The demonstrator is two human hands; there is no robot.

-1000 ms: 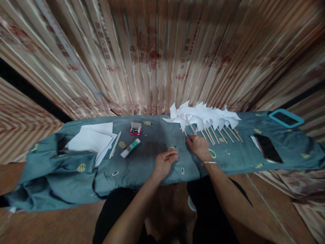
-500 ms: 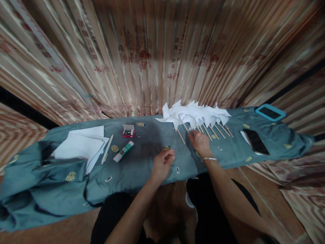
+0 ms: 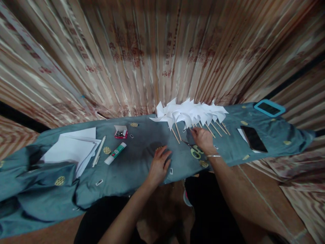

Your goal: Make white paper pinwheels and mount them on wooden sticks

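Note:
White paper pinwheels (image 3: 188, 112) on thin wooden sticks lie overlapped in a row along the far side of the cloth-covered table. At their lower side, my right hand (image 3: 203, 139) is closed, thumb and fingertips pinching the stick of one pinwheel; the hand partly hides that stick. Two sticks to the left of it lie free on the cloth. Just below the right hand, partly covered by it, are scissors (image 3: 196, 151) with light green handles. My left hand (image 3: 159, 166) hovers or rests low over the cloth left of the scissors, fingers apart, holding nothing.
At left lie white paper sheets (image 3: 71, 145), a white pen (image 3: 99, 151), a glue stick (image 3: 115, 153) and a small open red box (image 3: 121, 132) of metal bits. A phone (image 3: 253, 139) and a blue-framed device (image 3: 269, 107) lie right. A curtain hangs behind.
My right hand has let go of one pinwheel's stick, now lying on the cloth, and moved to another on the right. The scissors have come into sight. My left fingers have spread.

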